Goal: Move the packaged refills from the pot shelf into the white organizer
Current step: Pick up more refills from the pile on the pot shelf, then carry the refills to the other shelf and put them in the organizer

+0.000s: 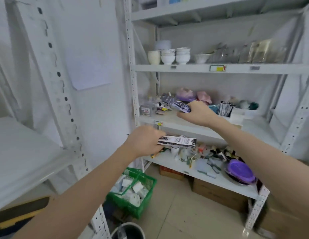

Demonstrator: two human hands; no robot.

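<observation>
At shelf front: left hand [144,141] pinches striped packet [177,141], right hand [196,113] grips purple packet [178,105]; probably gathering both for the organizer.

Bright, even, cool white light fills the room, with no single source in view; shadows are faint, deepest under the white metal shelving boards [219,69] and around the brown cardboard boxes [217,194] on the floor; the whole picture is soft, and the left hand [145,141] and the white perforated rack post [64,94] are smeared by motion blur; wide-angle distortion bends the uprights outward near the edges; pale tiled floor [181,213] shows a mild sheen.
</observation>
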